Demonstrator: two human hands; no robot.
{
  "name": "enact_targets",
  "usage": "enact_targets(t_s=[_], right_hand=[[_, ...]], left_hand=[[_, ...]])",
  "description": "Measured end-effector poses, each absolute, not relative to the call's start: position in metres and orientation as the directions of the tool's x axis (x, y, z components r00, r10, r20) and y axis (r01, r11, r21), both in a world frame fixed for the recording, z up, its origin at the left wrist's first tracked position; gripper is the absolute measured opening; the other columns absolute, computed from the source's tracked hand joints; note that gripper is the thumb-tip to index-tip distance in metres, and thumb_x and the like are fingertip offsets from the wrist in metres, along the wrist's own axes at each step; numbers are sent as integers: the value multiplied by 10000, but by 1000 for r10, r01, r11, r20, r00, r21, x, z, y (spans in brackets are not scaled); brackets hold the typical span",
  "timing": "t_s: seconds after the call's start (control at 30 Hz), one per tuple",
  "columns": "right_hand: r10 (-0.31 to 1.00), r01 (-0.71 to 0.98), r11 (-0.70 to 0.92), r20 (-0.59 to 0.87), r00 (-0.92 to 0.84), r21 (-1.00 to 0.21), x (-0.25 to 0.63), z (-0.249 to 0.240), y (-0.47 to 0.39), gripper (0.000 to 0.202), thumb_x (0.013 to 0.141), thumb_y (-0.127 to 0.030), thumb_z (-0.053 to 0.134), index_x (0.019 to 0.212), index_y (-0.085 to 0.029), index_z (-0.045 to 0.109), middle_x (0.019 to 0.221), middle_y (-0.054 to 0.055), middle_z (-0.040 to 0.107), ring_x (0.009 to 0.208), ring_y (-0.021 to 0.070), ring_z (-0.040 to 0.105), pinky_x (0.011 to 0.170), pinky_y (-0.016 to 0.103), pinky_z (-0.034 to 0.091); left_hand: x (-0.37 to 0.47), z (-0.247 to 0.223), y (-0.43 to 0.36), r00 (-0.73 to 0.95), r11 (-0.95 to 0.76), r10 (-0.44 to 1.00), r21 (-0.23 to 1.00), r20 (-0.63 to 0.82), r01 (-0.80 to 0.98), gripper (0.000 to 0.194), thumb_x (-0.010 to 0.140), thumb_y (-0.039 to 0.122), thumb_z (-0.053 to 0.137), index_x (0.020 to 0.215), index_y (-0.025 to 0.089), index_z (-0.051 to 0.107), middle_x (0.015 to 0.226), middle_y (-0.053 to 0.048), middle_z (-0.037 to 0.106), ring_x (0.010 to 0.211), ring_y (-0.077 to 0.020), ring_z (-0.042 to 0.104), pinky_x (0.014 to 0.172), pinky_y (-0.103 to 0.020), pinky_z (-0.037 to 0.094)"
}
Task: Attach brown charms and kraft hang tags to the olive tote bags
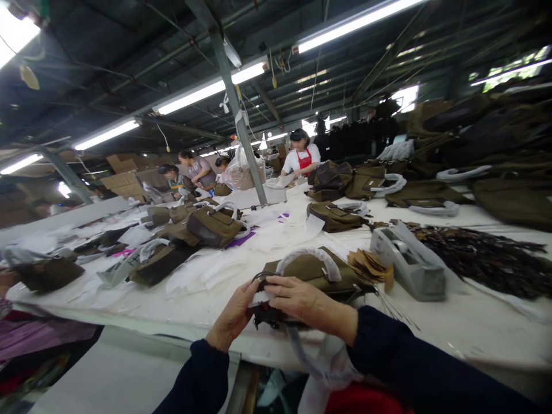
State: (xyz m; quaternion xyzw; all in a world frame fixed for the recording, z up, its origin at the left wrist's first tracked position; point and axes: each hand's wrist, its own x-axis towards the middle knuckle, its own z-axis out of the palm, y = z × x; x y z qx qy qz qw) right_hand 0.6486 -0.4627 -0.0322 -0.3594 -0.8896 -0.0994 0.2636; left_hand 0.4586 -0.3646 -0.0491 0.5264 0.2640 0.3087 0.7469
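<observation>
The person works at the counter on an olive bag that lies at its near edge, straight in front of them. The left hand pinches the bag's near left end, fingers closed about a white piece and dark trim there. The right hand lies over the same end, fingers bent across the top; its thumb is hidden, so whether it grips or only presses cannot be told.

One wrapped handle arches over the bag; the other hangs beyond the counter's edge. That overhang seems the main risk: a sleeve could snag the loop and drag the bag askew, or its wrapping could work loose. If the left fingers slackened, the white piece might slip out. The cards and tape dispenser stand close by the bag's right end, so swinging it that way could scatter the cards.
</observation>
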Motion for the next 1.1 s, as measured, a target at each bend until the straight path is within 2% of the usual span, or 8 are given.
enact_targets(t_s=[0.1, 0.17, 0.33, 0.47, 0.63, 0.77, 0.9, 1.1], right_hand=[[625, 655, 728, 589, -512, -203, 648, -31, -468, 299, 890, -108, 560, 1174, -175, 625, 1491, 114, 416, 1459, 248, 222, 1170, 438, 295], [690, 642, 670, 631, -355, -373, 646, -28, -470, 372, 856, -118, 595, 1219, -197, 596, 1503, 121, 385, 1427, 251, 284, 1156, 459, 306], [797, 675, 416, 602, 51, -609, 638, -21, -459, 266, 887, -234, 632, 1144, -176, 600, 1129, 94, 629, 1090, 232, 540, 970, 401, 444], [883, 732, 260, 461, 84, -630, 632, -21, -450, 218, 904, -317, 618, 1086, -198, 631, 919, 44, 654, 849, 207, 573, 778, 338, 464], [804, 801, 269, 583, 120, -535, 620, -12, -456, 217, 923, -332, 592, 1072, -174, 602, 1008, 72, 656, 923, 204, 600, 808, 304, 458], [932, 934, 120, 362, 10, -336, 603, 3, -456, 367, 915, -521, 555, 854, -175, 663, 786, 73, 696, 709, 225, 643, 632, 300, 434], [970, 965, 107, 237, -48, -241, 596, 2, -446, 304, 929, -403, 537, 843, -174, 718, 808, 102, 729, 731, 243, 669, 617, 293, 402], [957, 768, 227, 282, -63, -599, 612, -21, -440, 260, 892, -262, 537, 688, -181, 675, 665, 3, 662, 634, 124, 577, 594, 233, 334]], left_hand=[[462, -59, -365, 630, 272, 776, 924, -44, -269, 336, 857, 448, 672, 1005, 146, 669, 767, -8, 640, 653, -91, 559, 607, -198, 479], [465, -65, -366, 593, 306, 804, 884, -42, -353, 331, 837, 438, 700, 968, 137, 660, 703, 14, 605, 586, -74, 522, 582, -197, 480], [470, -73, -367, 485, 345, 872, 790, -70, -507, 338, 751, 394, 794, 869, 118, 640, 653, 20, 581, 541, -67, 498, 537, -191, 472], [473, -75, -367, 463, 342, 884, 774, -71, -534, 344, 732, 387, 809, 861, 117, 638, 638, 19, 590, 535, -73, 512, 533, -190, 470], [478, -73, -371, 396, 266, 918, 792, -33, -550, 334, 745, 386, 791, 902, 129, 645, 684, 16, 638, 551, -80, 551, 532, -190, 458], [481, -69, -376, 392, 254, 919, 814, -35, -523, 337, 771, 382, 764, 972, 135, 653, 807, -24, 710, 636, -113, 626, 599, -217, 489], [480, -68, -378, 412, 278, 910, 811, -50, -514, 350, 791, 371, 749, 1025, 129, 655, 871, -49, 728, 702, -132, 657, 617, -220, 499], [477, -71, -375, 453, 286, 890, 830, -45, -479, 357, 764, 375, 778, 988, 123, 662, 709, 21, 656, 490, -51, 530, 446, -160, 408]])
